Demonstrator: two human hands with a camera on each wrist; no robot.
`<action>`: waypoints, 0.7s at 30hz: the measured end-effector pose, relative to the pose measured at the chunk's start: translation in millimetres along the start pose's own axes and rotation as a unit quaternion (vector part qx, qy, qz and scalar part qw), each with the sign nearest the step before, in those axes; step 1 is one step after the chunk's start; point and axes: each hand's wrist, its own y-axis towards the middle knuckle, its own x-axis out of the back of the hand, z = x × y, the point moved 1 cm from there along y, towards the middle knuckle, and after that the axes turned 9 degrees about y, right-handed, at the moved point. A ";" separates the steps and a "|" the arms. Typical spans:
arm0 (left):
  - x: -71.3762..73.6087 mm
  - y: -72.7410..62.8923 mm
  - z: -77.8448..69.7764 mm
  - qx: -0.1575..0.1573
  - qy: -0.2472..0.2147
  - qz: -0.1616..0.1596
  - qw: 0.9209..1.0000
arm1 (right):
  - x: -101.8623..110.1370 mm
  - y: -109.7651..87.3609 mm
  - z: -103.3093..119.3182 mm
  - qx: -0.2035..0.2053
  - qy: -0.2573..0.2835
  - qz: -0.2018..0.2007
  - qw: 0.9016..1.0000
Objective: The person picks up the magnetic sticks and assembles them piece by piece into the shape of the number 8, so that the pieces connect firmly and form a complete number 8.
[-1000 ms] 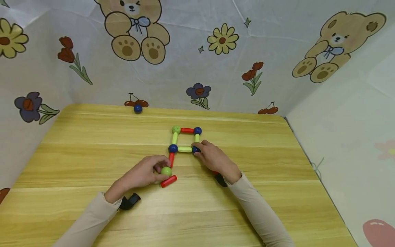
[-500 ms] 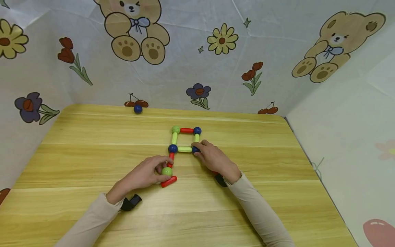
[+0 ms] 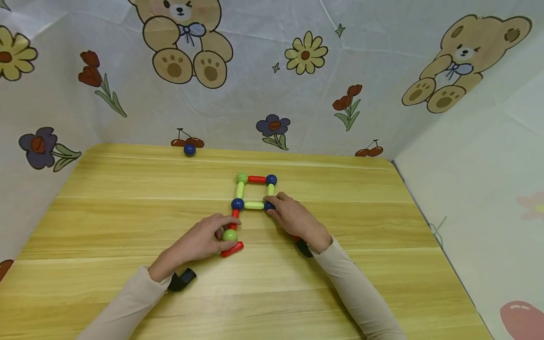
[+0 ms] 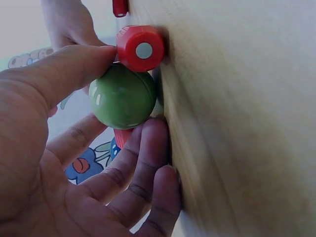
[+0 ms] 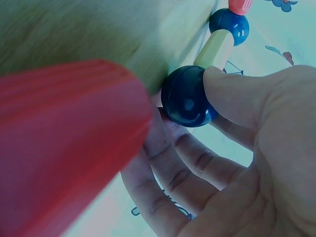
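Note:
Magnetic rods and balls form a square on the table, joined by a red rod (image 3: pixel 257 179) at the back and yellow-green rods, one (image 3: pixel 254 206) at the front. From its front-left blue ball (image 3: pixel 237 204) another red rod (image 3: pixel 235 215) runs toward the person. My left hand (image 3: pixel 203 240) grips a green ball (image 4: pixel 122 96) at that rod's near end, thumb and fingers around it. A loose red rod (image 3: pixel 232 250) lies by the left thumb, its magnet end showing in the left wrist view. My right hand (image 3: pixel 297 218) pinches the square's front-right blue ball (image 5: pixel 187 96).
Another blue ball (image 3: pixel 189 149) rests at the table's back edge, against the printed cloth (image 3: pixel 238 108). A red rod (image 5: pixel 74 143) looms large in the right wrist view and peeks out beside the right wrist in the head view. Black straps sit on both wrists.
The left hand has shifted slightly right with the green ball, bringing it up to the end of the red rod. Its index finger now overlaps that rod. The right hand has stayed still.

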 end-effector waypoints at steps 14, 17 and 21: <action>3.9 -2.5 1.4 -0.016 -0.015 0.030 0.999 | 13.3 -10.7 24.5 0.007 -0.042 -0.059 0.997; 4.5 -2.4 2.2 -0.017 -0.018 0.030 0.999 | 14.8 -16.3 41.8 0.048 -0.015 -0.053 0.997; 5.9 -1.5 2.1 -0.017 -0.022 0.033 0.999 | 4.8 -24.0 56.7 0.106 0.035 -0.009 0.994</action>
